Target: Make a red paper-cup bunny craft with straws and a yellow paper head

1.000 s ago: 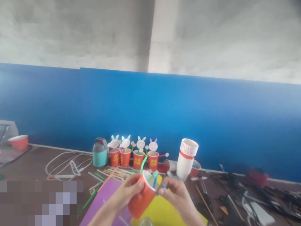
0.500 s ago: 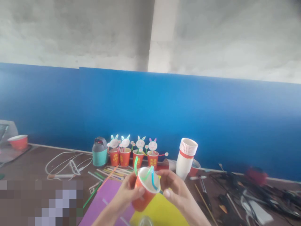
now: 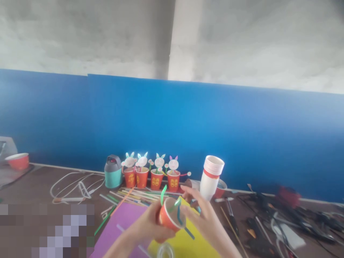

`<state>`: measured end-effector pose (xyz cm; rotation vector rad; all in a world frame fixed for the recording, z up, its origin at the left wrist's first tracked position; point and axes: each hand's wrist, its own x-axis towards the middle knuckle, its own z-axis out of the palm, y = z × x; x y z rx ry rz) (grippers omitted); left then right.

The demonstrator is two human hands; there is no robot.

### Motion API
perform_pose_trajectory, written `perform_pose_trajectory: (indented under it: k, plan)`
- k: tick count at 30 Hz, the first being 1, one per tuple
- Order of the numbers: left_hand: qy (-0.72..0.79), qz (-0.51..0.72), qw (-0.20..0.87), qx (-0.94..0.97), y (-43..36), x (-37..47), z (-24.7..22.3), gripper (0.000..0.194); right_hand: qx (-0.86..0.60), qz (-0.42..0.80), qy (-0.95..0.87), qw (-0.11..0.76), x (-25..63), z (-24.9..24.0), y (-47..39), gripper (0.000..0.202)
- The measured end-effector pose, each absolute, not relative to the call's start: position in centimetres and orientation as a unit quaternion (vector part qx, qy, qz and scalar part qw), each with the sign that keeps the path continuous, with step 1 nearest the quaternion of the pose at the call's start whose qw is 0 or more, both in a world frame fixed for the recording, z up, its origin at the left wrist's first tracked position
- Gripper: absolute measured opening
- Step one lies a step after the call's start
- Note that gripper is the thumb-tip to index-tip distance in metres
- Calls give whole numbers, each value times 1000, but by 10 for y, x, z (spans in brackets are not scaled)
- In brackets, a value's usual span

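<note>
My left hand (image 3: pixel 149 222) is wrapped round a red paper cup (image 3: pixel 167 219), which tilts so that its mouth faces up and to the right. A green bendy straw (image 3: pixel 163 195) sticks up at the cup's left edge, its bent end inside the mouth. A blue straw (image 3: pixel 189 232) shows inside the cup and also outside, below the right rim. My right hand (image 3: pixel 199 211) is beside the rim on the right, fingers apart and index finger stretched out. Whether its thumb touches the cup, I cannot tell. Purple paper (image 3: pixel 129 218) and yellow paper (image 3: pixel 199 243) lie beneath.
Several red cups with rabbit-faced figures (image 3: pixel 173 179) stand along the blue partition (image 3: pixel 172 118). Loose straws (image 3: pixel 134 195) lie before them, beside a teal device (image 3: pixel 113 173). A cup stack (image 3: pixel 211 177) stands right of them. Tape (image 3: pixel 165 251) lies in front; cables (image 3: pixel 290 218) clutter the right.
The cup has shifted a little to the right and tipped further. My right hand's fingers have spread and straightened. A length of blue straw now shows outside the cup's right side.
</note>
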<state>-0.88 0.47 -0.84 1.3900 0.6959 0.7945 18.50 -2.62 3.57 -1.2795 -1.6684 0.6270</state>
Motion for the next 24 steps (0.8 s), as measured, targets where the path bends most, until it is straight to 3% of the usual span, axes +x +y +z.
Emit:
perform_pose_trajectory:
  k: [4, 11, 17, 24]
  plan:
    - [305, 349, 638, 614, -1, -4, -4, 68, -531, 242, -682, 441, 177, 38, -27, 15]
    - [304, 411, 596, 619, -1, 7, -11, 56, -572, 220, -633, 473, 170, 32, -27, 21]
    - [294, 386, 678, 553, 1, 8, -16, 73, -571, 252, -631, 461, 175, 31, -21, 20]
    - [250, 409, 713, 511, 0, 13, -22, 73, -554, 211, -664, 455, 175, 33, -23, 19]
